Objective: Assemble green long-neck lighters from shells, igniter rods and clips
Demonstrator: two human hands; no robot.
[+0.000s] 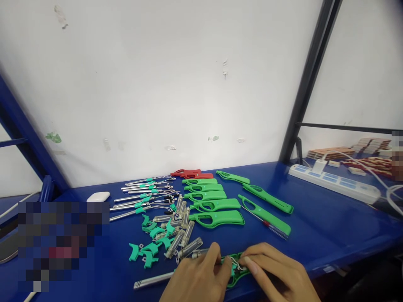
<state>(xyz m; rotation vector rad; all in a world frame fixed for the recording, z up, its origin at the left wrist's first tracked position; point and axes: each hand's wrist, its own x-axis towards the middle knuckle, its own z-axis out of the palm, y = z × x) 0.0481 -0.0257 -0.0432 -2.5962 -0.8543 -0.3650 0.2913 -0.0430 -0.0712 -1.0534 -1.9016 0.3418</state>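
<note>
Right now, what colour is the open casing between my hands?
The casing is green, seen in the head view.

Left hand (198, 274) and right hand (278, 268) held an open green casing (238, 277), white wires (234, 262) exposed inside; clear tubes (188, 233) lay loose on the blue table (327, 226)

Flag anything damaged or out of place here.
The wall looks marred: a torn-looking patch shows at upper left, with others lower down. On the blue table, loose teal pieces lie jumbled, unlike the lined-up green casings.
</note>
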